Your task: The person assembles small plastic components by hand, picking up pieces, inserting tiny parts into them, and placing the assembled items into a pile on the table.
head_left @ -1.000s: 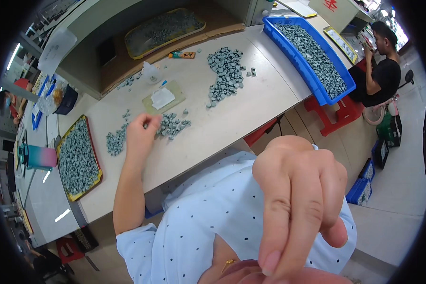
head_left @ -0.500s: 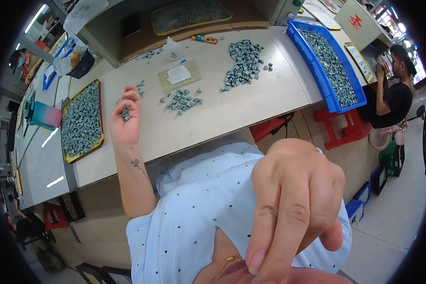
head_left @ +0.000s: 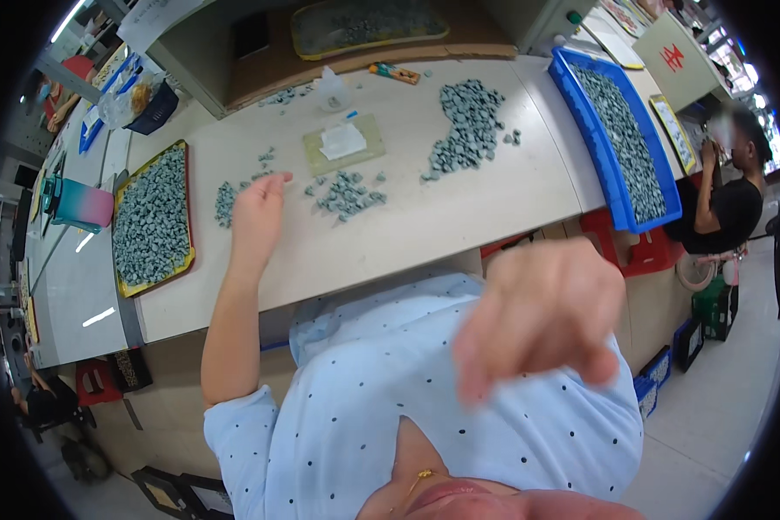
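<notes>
The loose cluster of small, grey-green, angular stones (head_left: pixel 348 198) lay on the smooth off-white counter (head_left: pixel 407 230), just right of the bare left hand (head_left: pixel 258 208). Half a second earlier that hand was turned palm up, with stones showing in its palm; now its back faced the camera and its fingers pointed toward the cluster. Whether its grip was clamped on a stone I could not tell — the palm was hidden. A smaller pile of the same stones (head_left: pixel 224 206) lay just left of it.

The bare right hand (head_left: pixel 542 312) had changed too: its fingertips, earlier down by the lower edge of the view, had come away and hung blurred in front of the light-blue dotted shirt (head_left: pixel 364 373). Its fingers were curled, but the blur hid whether its grip was apart or together.

Farther out, a yellow-green rectangular pad (head_left: pixel 372 148) carried a white sheet (head_left: pixel 342 140), and a stone-filled blue plastic tub (head_left: pixel 594 152) stood at the right.
</notes>
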`<action>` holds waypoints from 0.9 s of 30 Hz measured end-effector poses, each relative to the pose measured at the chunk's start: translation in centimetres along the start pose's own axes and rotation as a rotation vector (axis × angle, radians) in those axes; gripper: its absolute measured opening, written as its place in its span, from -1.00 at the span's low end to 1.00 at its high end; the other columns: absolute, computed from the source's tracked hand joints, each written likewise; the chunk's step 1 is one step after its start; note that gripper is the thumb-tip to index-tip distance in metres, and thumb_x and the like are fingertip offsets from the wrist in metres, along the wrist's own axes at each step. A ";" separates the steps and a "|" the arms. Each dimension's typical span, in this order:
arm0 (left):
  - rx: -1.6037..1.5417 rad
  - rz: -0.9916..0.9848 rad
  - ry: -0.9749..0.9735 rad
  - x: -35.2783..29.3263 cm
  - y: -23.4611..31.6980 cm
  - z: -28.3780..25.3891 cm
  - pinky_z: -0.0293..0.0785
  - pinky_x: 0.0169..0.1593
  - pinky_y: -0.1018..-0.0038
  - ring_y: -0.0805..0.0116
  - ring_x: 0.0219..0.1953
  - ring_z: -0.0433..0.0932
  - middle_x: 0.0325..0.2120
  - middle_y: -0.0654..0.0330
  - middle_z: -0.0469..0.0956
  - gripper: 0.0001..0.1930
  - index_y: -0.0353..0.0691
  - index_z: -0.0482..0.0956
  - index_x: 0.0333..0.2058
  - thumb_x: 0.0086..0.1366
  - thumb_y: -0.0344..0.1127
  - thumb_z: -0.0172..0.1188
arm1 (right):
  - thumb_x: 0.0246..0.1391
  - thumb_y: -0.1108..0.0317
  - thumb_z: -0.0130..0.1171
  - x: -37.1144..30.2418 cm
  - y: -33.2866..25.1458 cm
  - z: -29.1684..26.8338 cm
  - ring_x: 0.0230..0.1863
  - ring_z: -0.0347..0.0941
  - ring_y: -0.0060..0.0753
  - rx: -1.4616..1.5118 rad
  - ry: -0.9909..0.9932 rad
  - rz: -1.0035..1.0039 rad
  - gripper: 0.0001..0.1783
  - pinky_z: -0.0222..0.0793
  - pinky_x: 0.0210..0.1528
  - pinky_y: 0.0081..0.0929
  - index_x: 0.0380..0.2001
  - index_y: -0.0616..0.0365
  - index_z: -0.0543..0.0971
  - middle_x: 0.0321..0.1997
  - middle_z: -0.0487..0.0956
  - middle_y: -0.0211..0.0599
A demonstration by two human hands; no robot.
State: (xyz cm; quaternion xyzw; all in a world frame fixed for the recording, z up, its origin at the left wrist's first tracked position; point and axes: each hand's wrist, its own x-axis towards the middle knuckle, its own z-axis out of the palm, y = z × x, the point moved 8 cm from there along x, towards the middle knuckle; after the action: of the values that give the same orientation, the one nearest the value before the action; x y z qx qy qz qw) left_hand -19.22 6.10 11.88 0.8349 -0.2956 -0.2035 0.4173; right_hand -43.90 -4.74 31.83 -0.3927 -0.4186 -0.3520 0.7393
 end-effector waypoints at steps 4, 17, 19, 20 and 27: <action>0.216 0.195 -0.047 4.0 1.8 -0.2 0.44 -0.30 0.37 0.08 -0.40 0.55 -0.36 -0.02 0.56 -0.75 -0.29 0.51 -0.18 0.23 -0.36 -0.06 | 0.10 0.48 -0.08 -0.9 6.4 -10.7 -0.22 0.49 -0.07 -0.945 0.029 0.657 -0.84 0.40 -0.23 -0.34 -0.36 0.33 0.49 -0.41 0.50 -0.15; -0.083 0.041 -0.229 14.4 1.9 0.6 0.33 -0.49 0.46 0.31 -0.58 0.43 -0.60 0.16 0.46 -0.81 -0.26 0.42 -0.22 0.26 -0.30 -0.02 | 0.03 0.55 0.00 -4.9 14.5 -26.1 -0.21 0.45 -0.21 -1.256 0.122 1.161 -0.76 0.39 -0.19 -0.47 -0.18 0.22 0.48 -0.22 0.48 -0.17; -0.204 -0.055 -0.238 16.2 0.8 -0.1 0.27 -0.56 0.53 0.45 -0.63 0.35 -0.65 0.26 0.40 -0.80 -0.28 0.40 -0.24 0.28 -0.26 -0.02 | 0.00 0.55 0.03 -5.3 14.3 -27.1 -0.21 0.45 -0.20 -1.307 0.014 1.260 -0.77 0.40 -0.20 -0.46 -0.22 0.22 0.50 -0.24 0.48 -0.17; -0.547 -0.250 -0.348 16.8 -0.2 0.5 0.19 -0.59 0.59 0.53 -0.64 0.26 -0.64 0.32 0.33 -0.80 -0.31 0.39 -0.24 0.28 -0.28 -0.02 | -0.03 0.56 0.06 -6.0 14.7 -27.4 -0.22 0.44 -0.19 -1.352 -0.094 1.353 -0.79 0.40 -0.20 -0.45 -0.25 0.22 0.52 -0.26 0.48 -0.18; -1.177 -0.594 -0.367 17.8 1.4 2.5 0.01 -0.64 0.73 0.66 -0.61 0.13 -0.51 0.28 0.28 -0.84 -0.40 0.36 -0.26 0.25 -0.44 -0.10 | -0.11 0.56 0.10 -6.3 17.4 -26.9 -0.26 0.43 -0.15 -1.519 -0.342 1.230 -0.80 0.40 -0.20 -0.38 -0.32 0.24 0.53 -0.29 0.47 -0.17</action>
State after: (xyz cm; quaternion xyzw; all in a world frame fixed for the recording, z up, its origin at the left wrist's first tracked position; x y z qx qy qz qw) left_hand -7.97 -7.81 9.90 0.4667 0.0397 -0.5745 0.6712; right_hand -22.47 -19.33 12.06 -0.9567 0.0936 -0.0203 0.2750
